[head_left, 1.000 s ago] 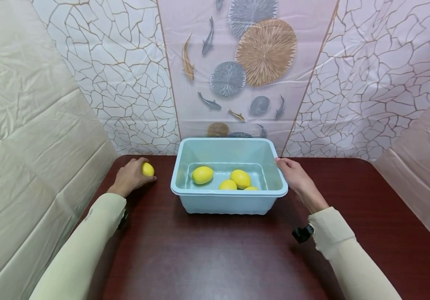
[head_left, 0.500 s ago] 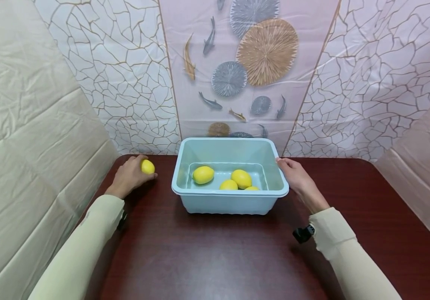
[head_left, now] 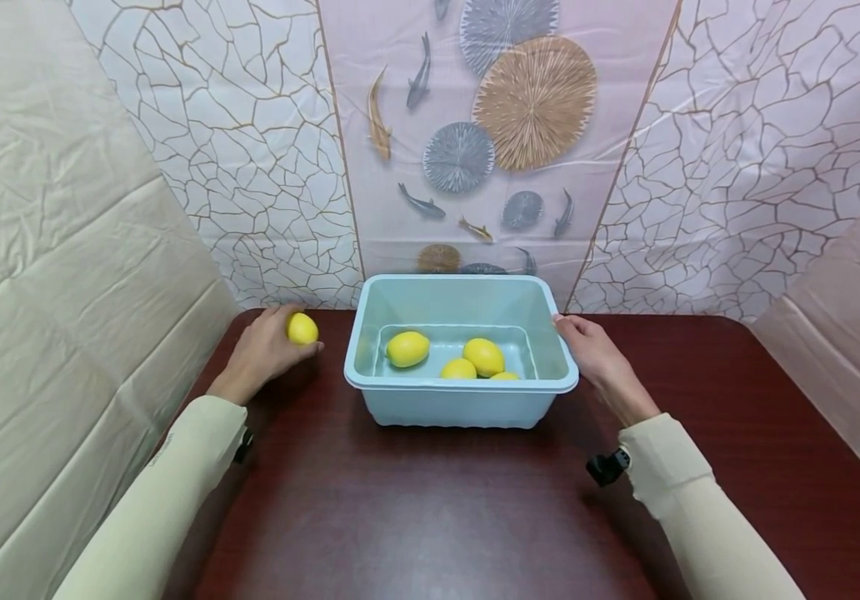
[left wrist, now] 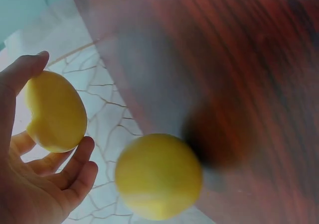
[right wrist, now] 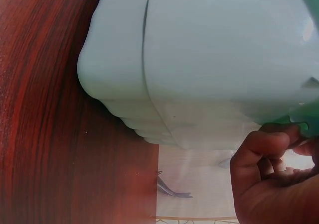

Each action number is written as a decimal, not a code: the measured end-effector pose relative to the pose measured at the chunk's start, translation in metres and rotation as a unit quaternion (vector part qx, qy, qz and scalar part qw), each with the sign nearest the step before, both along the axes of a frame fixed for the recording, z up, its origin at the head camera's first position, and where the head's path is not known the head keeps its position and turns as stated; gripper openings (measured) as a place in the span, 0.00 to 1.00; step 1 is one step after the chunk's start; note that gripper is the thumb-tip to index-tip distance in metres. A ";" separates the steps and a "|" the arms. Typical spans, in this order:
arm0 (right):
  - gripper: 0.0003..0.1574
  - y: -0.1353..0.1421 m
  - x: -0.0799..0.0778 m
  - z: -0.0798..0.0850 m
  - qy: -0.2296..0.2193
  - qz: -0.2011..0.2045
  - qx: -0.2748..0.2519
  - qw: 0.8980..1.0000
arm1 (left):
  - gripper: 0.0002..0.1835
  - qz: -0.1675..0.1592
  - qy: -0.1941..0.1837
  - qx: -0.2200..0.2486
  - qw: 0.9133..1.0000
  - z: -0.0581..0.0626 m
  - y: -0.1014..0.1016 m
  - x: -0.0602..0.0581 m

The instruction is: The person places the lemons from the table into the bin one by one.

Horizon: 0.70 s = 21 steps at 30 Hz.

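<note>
At the back left of the table, my left hand point(head_left: 261, 346) holds a yellow lemon point(head_left: 302, 329) between thumb and curled fingers. The left wrist view shows this held lemon point(left wrist: 57, 112) and a second lemon point(left wrist: 158, 176) beside the hand, which is hidden in the head view. A pale blue plastic basin point(head_left: 456, 406) stands at the back middle with several lemons inside, among them one lemon point(head_left: 407, 349) at its left and another lemon point(head_left: 483, 357) nearer the right. My right hand point(head_left: 595, 362) grips the basin's right rim, fingers curled over it.
The dark red-brown table point(head_left: 430, 508) runs back to a wall covering point(head_left: 272, 167) with a crackle pattern, printed fish and round leaves. A beige cloth point(head_left: 77, 317) hangs along the left side, and another cloth point(head_left: 850, 333) along the right.
My left hand has moved slightly up and to the right with the lemon. The right hand keeps its grip on the basin rim, and the basin stays in place.
</note>
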State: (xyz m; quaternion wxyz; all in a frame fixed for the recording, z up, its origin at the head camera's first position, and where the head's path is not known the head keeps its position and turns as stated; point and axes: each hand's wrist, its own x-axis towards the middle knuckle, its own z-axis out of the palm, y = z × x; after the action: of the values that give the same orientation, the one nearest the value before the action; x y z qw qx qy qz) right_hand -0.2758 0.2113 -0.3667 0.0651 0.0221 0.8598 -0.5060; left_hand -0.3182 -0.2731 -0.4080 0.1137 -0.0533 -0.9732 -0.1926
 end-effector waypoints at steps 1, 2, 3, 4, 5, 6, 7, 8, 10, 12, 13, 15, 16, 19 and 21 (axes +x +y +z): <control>0.43 0.000 0.000 0.000 0.000 0.002 0.000 1.000 | 0.39 -0.002 0.005 0.002 1.000 0.001 0.001 0.001; 0.43 0.000 0.000 0.000 -0.002 0.002 -0.002 1.000 | 0.38 -0.004 0.011 0.003 1.000 0.003 0.003 0.001; 0.44 0.001 0.000 0.000 -0.003 0.003 -0.002 1.000 | 0.37 -0.005 0.015 0.003 1.000 0.005 0.004 0.002; 0.44 0.001 0.000 0.000 -0.003 0.003 -0.003 1.000 | 0.37 -0.006 0.019 0.004 1.000 0.006 0.006 0.003; 0.44 0.001 0.000 0.000 -0.004 0.003 -0.004 1.000 | 0.37 -0.007 0.022 0.004 1.000 0.008 0.007 0.004; 0.44 0.001 0.000 0.000 -0.005 0.004 -0.006 1.000 | 0.37 -0.007 0.024 0.006 1.000 0.009 0.008 0.005; 0.44 0.001 0.000 0.000 -0.006 0.004 -0.007 1.000 | 0.37 -0.008 0.026 0.008 1.000 0.011 0.010 0.006; 0.44 0.001 0.000 0.000 -0.006 0.004 -0.008 1.000 | 0.38 -0.010 0.027 0.011 1.000 0.012 0.011 0.007; 0.44 0.001 -0.001 0.000 -0.005 0.003 -0.007 1.000 | 0.38 -0.014 0.031 0.016 0.999 0.015 0.013 0.009; 0.44 0.001 -0.001 -0.001 -0.004 0.004 -0.008 1.000 | 0.38 -0.018 0.034 0.019 0.999 0.018 0.014 0.012; 0.44 0.001 -0.001 -0.001 -0.003 0.003 -0.007 1.000 | 0.39 -0.020 0.035 0.020 0.999 0.019 0.016 0.013; 0.44 0.001 -0.001 -0.001 -0.003 0.001 -0.006 1.000 | 0.38 -0.024 0.038 0.022 0.999 0.022 0.018 0.015; 0.44 0.001 -0.001 -0.001 -0.003 -0.001 -0.006 1.000 | 0.38 -0.024 0.038 0.021 0.999 0.023 0.019 0.016; 0.44 0.000 0.000 0.000 -0.002 -0.002 -0.007 1.000 | 0.38 -0.026 0.041 0.019 0.999 0.026 0.022 0.018; 0.44 0.000 0.000 0.000 -0.002 -0.001 -0.009 1.000 | 0.37 -0.028 0.043 0.019 0.999 0.029 0.023 0.019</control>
State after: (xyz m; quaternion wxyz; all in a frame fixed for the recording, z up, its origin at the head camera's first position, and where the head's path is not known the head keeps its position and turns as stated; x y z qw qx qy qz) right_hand -0.2758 0.2116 -0.3670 0.0665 0.0233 0.8550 -0.5138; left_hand -0.2994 -0.2499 -0.3793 0.1510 -0.0862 -0.9618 -0.2114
